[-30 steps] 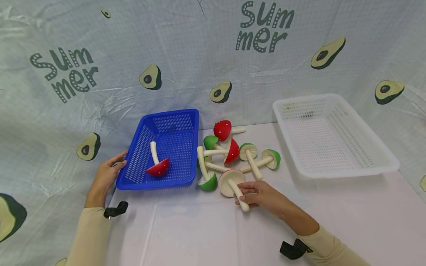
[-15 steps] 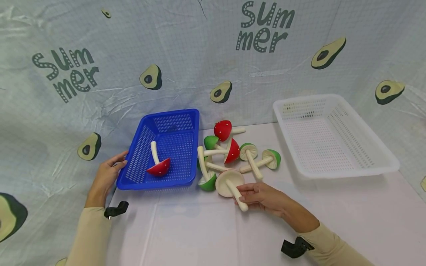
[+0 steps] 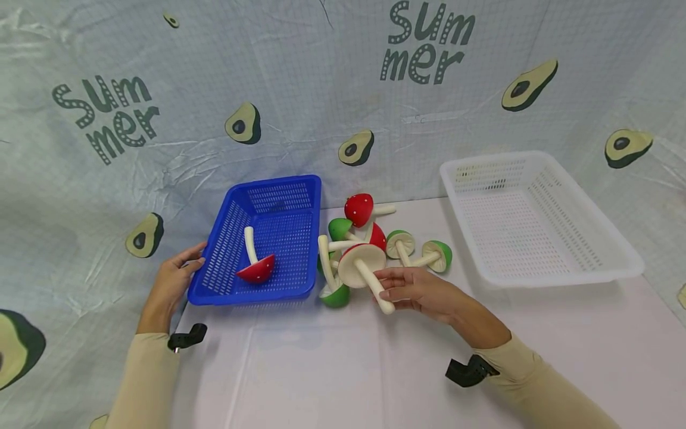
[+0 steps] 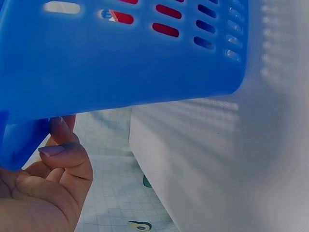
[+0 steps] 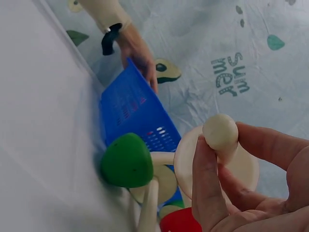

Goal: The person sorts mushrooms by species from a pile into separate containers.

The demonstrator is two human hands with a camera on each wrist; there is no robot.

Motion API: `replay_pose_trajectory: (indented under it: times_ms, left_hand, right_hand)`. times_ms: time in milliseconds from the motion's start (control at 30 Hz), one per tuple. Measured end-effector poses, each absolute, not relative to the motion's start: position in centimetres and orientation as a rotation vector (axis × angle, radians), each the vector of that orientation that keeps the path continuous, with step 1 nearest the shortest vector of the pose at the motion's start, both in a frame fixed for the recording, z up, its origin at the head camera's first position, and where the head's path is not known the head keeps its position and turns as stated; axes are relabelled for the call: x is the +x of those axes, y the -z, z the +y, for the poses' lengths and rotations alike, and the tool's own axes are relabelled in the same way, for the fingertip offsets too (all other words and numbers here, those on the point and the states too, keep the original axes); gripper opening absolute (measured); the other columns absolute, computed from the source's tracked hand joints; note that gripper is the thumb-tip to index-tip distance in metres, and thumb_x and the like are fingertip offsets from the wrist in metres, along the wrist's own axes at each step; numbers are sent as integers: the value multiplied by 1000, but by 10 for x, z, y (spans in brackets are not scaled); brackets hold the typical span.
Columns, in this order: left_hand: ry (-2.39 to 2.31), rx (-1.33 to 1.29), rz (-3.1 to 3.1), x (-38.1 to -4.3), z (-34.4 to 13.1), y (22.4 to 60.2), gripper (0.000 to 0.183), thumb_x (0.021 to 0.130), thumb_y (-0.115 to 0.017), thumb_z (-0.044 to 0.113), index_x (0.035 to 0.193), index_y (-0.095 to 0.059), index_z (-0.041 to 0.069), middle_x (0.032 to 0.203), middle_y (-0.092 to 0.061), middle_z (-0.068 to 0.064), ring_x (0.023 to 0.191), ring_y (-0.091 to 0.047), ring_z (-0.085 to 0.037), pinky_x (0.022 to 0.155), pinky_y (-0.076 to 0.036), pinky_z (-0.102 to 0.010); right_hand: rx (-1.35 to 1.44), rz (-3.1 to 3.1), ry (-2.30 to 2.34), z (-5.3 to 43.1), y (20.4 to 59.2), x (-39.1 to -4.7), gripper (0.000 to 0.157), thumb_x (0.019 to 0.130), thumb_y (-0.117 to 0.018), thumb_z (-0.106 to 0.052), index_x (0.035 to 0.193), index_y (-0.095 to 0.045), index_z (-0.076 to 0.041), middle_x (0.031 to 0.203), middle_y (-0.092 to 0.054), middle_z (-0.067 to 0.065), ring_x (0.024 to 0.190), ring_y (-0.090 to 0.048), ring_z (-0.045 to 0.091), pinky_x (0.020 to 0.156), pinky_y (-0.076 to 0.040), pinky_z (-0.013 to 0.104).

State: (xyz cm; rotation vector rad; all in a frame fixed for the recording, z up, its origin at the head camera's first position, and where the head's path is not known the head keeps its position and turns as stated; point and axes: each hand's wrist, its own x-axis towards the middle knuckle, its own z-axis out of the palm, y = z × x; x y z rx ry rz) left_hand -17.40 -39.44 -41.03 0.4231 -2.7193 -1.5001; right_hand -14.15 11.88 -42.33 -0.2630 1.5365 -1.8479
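My right hand (image 3: 420, 293) pinches the pale stem of a red-capped toy mushroom (image 3: 362, 266), its cream underside facing me. In the right wrist view the thumb and fingers close on the stem end (image 5: 220, 131). The cap overlaps the pile in the head view. My left hand (image 3: 174, 280) grips the left rim of a blue plastic basket (image 3: 316, 262). Its fingers (image 4: 72, 154) curl under the rim in the left wrist view. Inside the basket lies another red toy mushroom (image 3: 257, 269), its stem pointing to the back.
Between the baskets lie several red and green toy mushrooms, among them a red one (image 3: 359, 210) at the back and a green one (image 3: 440, 256) at the right. A white basket (image 3: 563, 279) stands at the right. A printed sheet (image 3: 300, 71) rises behind the table (image 3: 300, 369).
My right hand has lifted the red mushroom from the front of the pile, moving it up and slightly left. The left hand and the blue basket have stayed put.
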Motion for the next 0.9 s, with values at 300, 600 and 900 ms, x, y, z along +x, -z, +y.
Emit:
replay_pose_trajectory:
  times_ms: [300, 600, 900]
  left_hand:
    - [1497, 437, -2728, -175, -396, 410, 50, 108, -48, 25, 156, -41, 12, 137, -43, -11, 101, -53, -12, 77, -48, -15]
    - [1514, 436, -2715, -173, -395, 409, 50, 108, -49, 25, 155, -42, 12, 139, -42, -12, 98, -54, -9, 76, -49, -16]
    - [1526, 400, -2707, -174, -396, 410, 50, 107, -51, 24, 155, -42, 10, 139, -44, -13, 94, -55, -5, 74, -51, -16]
  right_hand:
    - [-330, 1558, 1861, 112, 408, -163, 58, 97, -64, -7, 150, -42, 5, 127, -63, 7, 107, -65, 15, 87, -58, 30]
    - [-353, 1540, 1871, 96, 390, -182, 57, 97, -63, -5, 150, -44, 2, 129, -63, 10, 108, -66, 17, 89, -58, 33]
    - [-422, 1462, 1889, 77, 382, -200, 57, 96, -61, 0, 151, -44, 0, 128, -62, 11, 108, -66, 15, 89, -58, 29]
